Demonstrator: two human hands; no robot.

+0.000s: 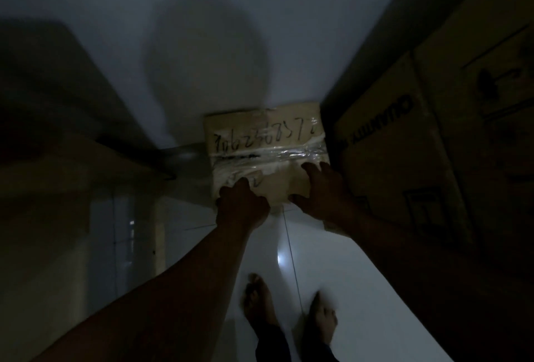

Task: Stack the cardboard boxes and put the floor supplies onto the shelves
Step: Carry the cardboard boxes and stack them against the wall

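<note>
The picture is dim and blurred. At the far left stands a dark shelf unit [86, 159], its boards running back toward a pale wall [202, 14], where a broad round shadow lies. Below the shelf's near edge a strip of glossy white tiled floor [332, 246] shows, with a bright glint on it.

The left hand [242, 202] comes next, its bare forearm reaching in from the lower left. Its fingers are curled over the near left edge of a small cardboard box [265, 142] and grip it.

The small box sits in the middle, between the shelf and the big carton on the right, with its far edge up against the wall. Clear tape crosses its top in a crumpled band, and a row of handwritten dark digits runs above the tape. Whether the box rests on anything underneath cannot be told; only the 2 hands are seen holding it.

The right hand [320, 191] grips the near right corner of the same box, fingers spread over the top face and thumb under the near edge.

Below the hands, 2 bare feet [260, 304] stand on the tiles on either side of a grout line.

At the right a large cardboard carton [404, 144] stands just beside the small box, with printed black lettering on its side.
</note>
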